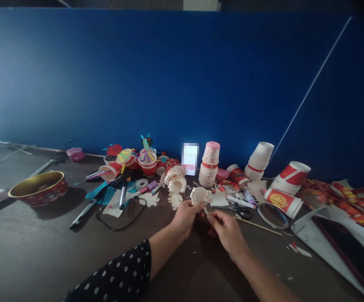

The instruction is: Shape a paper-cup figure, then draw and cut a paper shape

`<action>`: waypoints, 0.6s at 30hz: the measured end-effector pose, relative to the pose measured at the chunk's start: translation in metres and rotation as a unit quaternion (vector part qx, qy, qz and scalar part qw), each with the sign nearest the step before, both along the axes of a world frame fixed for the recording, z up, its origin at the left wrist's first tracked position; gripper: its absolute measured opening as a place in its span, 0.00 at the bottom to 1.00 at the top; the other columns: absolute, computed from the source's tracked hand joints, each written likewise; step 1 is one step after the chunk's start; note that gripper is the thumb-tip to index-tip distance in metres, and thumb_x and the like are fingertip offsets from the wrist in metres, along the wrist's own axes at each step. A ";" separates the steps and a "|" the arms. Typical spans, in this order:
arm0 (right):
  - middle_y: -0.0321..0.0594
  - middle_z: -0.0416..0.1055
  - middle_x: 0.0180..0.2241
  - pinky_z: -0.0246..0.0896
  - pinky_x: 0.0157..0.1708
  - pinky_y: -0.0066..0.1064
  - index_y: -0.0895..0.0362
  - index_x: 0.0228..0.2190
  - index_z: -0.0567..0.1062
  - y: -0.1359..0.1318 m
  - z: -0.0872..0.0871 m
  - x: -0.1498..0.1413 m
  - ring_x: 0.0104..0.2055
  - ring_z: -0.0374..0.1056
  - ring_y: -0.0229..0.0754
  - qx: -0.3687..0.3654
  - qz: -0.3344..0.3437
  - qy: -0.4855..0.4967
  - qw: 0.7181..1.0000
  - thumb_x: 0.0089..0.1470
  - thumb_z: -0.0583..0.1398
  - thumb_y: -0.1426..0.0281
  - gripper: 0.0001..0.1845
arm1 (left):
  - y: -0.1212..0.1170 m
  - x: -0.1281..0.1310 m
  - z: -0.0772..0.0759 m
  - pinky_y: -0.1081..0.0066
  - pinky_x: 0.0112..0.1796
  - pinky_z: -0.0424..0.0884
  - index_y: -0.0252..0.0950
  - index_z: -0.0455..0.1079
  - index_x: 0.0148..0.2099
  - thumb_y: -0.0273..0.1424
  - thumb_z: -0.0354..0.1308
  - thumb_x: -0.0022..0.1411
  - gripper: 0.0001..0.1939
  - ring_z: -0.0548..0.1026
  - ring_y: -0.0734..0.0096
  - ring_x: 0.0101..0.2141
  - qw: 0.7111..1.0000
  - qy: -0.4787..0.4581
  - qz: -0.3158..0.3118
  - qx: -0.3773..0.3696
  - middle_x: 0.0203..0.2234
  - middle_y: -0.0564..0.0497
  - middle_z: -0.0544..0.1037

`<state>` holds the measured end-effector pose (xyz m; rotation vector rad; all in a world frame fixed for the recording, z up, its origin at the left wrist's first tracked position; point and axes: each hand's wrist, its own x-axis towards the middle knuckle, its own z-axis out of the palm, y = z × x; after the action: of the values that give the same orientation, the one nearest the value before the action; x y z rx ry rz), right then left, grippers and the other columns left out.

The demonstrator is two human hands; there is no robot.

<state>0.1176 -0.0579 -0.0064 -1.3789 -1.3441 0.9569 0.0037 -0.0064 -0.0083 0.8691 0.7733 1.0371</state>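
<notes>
My left hand (184, 218) is closed round the lower part of a cut white paper cup (200, 195), whose rim is snipped into curled tabs. Close beside it, my right hand (227, 230) pinches a narrow white strip (206, 210) at the cup's lower right. Whether that strip is still joined to the cup is hidden by my fingers. Just behind and to the left lies a row of similar cut cups (176, 184) with curled edges. Scissors (244, 213) rest on the table to the right of my hands.
A stack of paper cups (208, 172) stands behind my hands, with more white cups (259, 158) to the right. A roll of tape (260, 214) and a phone (348, 251) lie at right. At left are a gold-lined bowl (40, 199), a marker (123, 195) and cup figures (147, 163).
</notes>
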 end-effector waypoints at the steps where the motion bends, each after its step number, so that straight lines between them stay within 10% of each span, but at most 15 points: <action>1: 0.34 0.66 0.17 0.57 0.16 0.24 0.59 0.24 0.73 0.000 0.000 0.000 0.17 0.62 0.35 -0.001 -0.003 -0.002 1.000 0.44 0.56 0.58 0.16 | 0.000 0.000 0.001 0.76 0.19 0.59 0.31 0.63 0.20 0.34 0.63 0.41 0.13 0.62 0.80 0.14 1.000 0.004 0.003 -0.002 0.11 0.55 0.65; 18: 0.28 0.57 0.11 0.50 0.13 0.22 0.57 0.15 0.64 0.001 -0.001 -0.001 0.13 0.55 0.32 0.006 -0.049 -0.028 0.998 0.43 0.57 0.59 0.16 | -0.002 0.001 0.000 0.77 0.17 0.55 0.31 0.64 0.19 0.35 0.63 0.41 0.13 0.62 0.80 0.14 0.999 0.031 -0.026 0.023 0.11 0.55 0.66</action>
<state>0.1166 -0.0569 -0.0073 -1.4583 -1.3081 0.8502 0.0046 -0.0084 -0.0083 0.9609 0.7776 0.9893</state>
